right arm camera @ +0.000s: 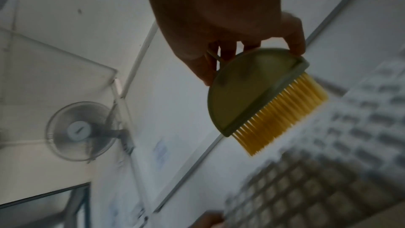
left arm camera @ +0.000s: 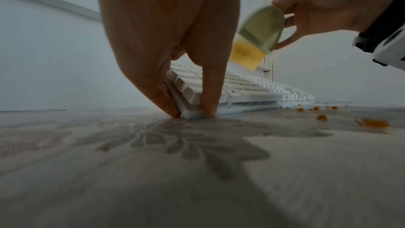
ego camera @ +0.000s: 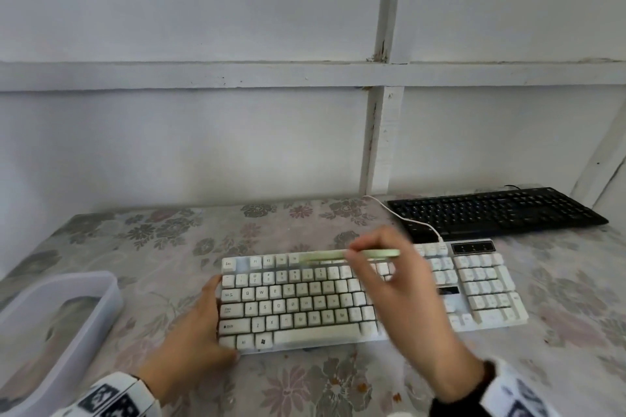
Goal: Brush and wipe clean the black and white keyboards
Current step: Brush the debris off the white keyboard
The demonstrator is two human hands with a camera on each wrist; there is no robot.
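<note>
The white keyboard (ego camera: 305,301) lies across the middle of the floral tablecloth. My left hand (ego camera: 218,318) holds its left end, thumb on the front corner and fingers along the side (left arm camera: 192,113). My right hand (ego camera: 359,256) pinches a pale green brush (ego camera: 338,254) by its rounded back, above the keyboard's top rows. In the right wrist view the brush (right arm camera: 252,93) points its yellow bristles (right arm camera: 282,115) at the blurred keys, and they hang just off them. The black keyboard (ego camera: 494,210) sits at the back right, untouched.
A translucent plastic tub (ego camera: 111,284) stands at the table's left edge. Orange crumbs (left arm camera: 374,123) lie on the cloth in front of the white keyboard. A white cable (ego camera: 406,218) runs from it across the black keyboard's corner. The wall is close behind.
</note>
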